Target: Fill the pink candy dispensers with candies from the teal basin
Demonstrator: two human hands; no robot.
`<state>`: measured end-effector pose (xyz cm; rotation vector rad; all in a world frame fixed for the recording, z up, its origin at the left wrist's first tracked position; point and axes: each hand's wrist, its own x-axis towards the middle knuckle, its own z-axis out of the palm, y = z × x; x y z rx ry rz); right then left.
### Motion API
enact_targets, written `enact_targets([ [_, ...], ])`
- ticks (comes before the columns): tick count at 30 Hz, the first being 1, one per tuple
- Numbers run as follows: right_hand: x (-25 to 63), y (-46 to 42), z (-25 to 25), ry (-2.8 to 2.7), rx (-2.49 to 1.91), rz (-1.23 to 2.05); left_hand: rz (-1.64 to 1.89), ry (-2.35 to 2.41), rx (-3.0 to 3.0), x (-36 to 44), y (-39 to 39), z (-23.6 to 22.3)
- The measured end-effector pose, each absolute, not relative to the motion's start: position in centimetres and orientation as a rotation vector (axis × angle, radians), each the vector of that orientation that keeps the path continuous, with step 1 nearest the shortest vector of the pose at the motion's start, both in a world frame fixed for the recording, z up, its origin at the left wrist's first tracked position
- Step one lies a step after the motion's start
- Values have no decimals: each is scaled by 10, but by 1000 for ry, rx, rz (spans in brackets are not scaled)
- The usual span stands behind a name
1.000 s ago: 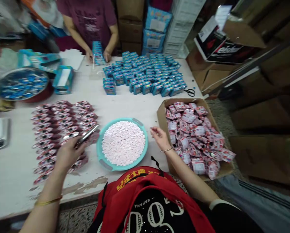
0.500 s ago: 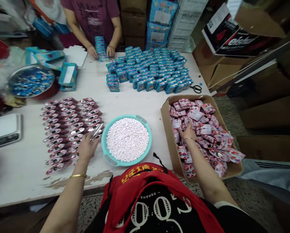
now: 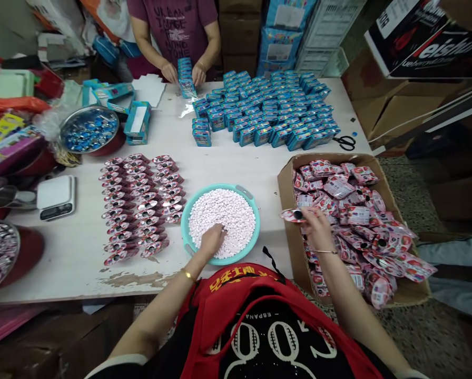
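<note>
My left hand [image 3: 213,239] dips into a turquoise basin [image 3: 186,223] full of small white candies [image 3: 236,213]. Its fingers are curled together among the candies, and the fingertips are partly hidden. Over the left edge of a cardboard box, my right hand [image 3: 315,223] pinches a small pink packet [image 3: 292,215] with a dark round spot on its upper side. Many similar pink packets [image 3: 357,215] fill the cardboard box [image 3: 297,263]. Left of the basin, more pink packets [image 3: 147,204] stand on the table in three columns.
Blue boxes [image 3: 267,113] stand in rows at the back, beside black scissors [image 3: 345,142]. A co-worker's hands [image 3: 198,73] hold a stack of blue boxes. On the left are a scale [image 3: 56,195], a bowl of blue wrapped pieces [image 3: 91,129] and a red tub [image 3: 28,250].
My left hand has gone from beside the packet columns into the candies. My right hand has lifted a pink packet out of the pile toward the box's left edge. The view has shifted.
</note>
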<state>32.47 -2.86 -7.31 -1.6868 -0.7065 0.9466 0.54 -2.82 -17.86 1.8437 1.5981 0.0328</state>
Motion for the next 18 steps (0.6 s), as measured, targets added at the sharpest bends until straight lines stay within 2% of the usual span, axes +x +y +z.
enact_targets([
  [2,295,-31,-76,-531,-1548,1273,73,1587,1830,19,-23,-186],
  [5,264,-35,-87,-421,-1485,1464,123,1540,1805,13,-18,-185],
  [12,238,-29,-109,-555,-1646,1290,354,1358,1828,-39,-13,-134],
  [18,207,-18,-111,-692,-1618,1343,215,1257,2085,-40,3,-69],
])
